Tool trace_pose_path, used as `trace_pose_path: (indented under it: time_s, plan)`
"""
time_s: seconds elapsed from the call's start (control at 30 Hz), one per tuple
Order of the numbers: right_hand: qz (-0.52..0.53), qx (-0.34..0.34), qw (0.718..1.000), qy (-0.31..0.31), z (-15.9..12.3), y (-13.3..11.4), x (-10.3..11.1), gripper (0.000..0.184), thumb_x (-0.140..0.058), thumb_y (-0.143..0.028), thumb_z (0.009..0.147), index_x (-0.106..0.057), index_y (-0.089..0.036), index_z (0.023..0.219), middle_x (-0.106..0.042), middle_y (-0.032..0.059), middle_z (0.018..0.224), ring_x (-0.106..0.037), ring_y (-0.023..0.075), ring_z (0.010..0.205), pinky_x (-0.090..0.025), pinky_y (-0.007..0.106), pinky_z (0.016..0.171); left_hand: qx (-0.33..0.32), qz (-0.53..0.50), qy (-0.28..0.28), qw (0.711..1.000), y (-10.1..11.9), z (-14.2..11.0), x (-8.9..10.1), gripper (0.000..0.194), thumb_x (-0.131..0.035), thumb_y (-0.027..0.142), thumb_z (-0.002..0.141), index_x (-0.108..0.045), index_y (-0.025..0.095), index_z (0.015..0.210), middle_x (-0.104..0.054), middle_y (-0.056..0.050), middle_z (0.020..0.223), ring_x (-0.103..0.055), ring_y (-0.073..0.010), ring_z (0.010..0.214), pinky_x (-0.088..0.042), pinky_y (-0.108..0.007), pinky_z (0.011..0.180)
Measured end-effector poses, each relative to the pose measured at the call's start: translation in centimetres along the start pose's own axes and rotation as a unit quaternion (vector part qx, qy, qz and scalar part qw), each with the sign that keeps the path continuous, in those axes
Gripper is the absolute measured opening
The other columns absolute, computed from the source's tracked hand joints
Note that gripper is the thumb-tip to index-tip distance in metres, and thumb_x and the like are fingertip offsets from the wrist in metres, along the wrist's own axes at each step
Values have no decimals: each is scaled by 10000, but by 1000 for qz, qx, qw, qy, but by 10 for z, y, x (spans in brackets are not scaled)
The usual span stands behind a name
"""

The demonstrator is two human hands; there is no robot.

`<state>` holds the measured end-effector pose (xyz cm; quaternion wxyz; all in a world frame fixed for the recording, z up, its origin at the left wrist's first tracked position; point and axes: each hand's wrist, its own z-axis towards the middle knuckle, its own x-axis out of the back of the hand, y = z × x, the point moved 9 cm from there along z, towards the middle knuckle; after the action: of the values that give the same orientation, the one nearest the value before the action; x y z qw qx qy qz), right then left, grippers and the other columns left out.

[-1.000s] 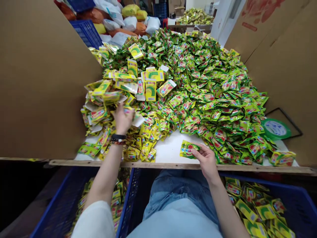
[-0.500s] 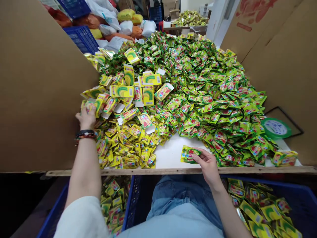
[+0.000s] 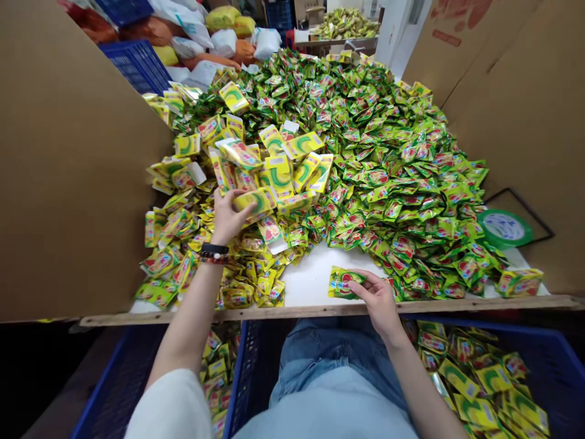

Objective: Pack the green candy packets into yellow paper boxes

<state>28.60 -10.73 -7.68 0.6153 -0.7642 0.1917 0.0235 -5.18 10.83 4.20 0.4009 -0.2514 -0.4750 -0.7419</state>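
My left hand [image 3: 229,216] grips a flattened yellow-and-green carton [image 3: 254,202] at the near edge of a heap of loose yellow cartons and sachets [image 3: 274,171]. My right hand [image 3: 375,299] pinches a green-and-yellow sachet [image 3: 344,282] against the white table top [image 3: 311,280], close to the table's wooden front edge [image 3: 320,312]. A much larger mound of green foil sachets [image 3: 384,171] rises beyond both hands.
Tall cardboard panels [image 3: 77,152] stand on the left, with another [image 3: 525,134] on the right. Below the table edge sit blue crates [image 3: 548,360] holding yellow packets. A green-and-white tape roll [image 3: 505,228] lies at the right. Stuffed sacks [image 3: 192,30] crowd the background.
My left hand has moved right from the heap's left edge and now grips a carton. The right hand stays on its sachet. The view has shifted slightly.
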Motion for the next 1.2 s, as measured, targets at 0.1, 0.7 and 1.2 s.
trace_pose_path:
  time_s: [0.1, 0.7, 1.2]
  plan:
    - [-2, 0, 1000, -4, -1, 1, -2, 347, -838, -396, 645, -774, -227, 941, -765, 20, 801, -682, 182, 705, -596, 325, 699, -51, 7, -21, 998, 32, -19, 5, 418, -701, 388, 744, -621, 191, 1104, -506, -125, 1254, -488, -313, 1256, -428, -443, 1049]
    - [44, -18, 999, 17, -7, 5, 2, 355, -861, -393, 612, -764, -225, 910, -737, -4, 725, -637, 148, 646, -544, 287, 662, -142, 102, -91, 980, 69, -99, -15, 498, -552, 439, 891, -488, 132, 1277, -564, -198, 1269, -519, -348, 1210, -423, -510, 1015]
    - [193, -64, 978, -47, -36, -12, -47, 313, -849, -339, 654, -671, -254, 897, -695, -51, 716, -651, 129, 637, -547, 252, 633, 281, -672, -72, 681, 138, -201, -69, 527, -633, 591, 818, -594, 293, 1250, -620, -40, 1275, -599, -222, 1149, -520, -328, 923]
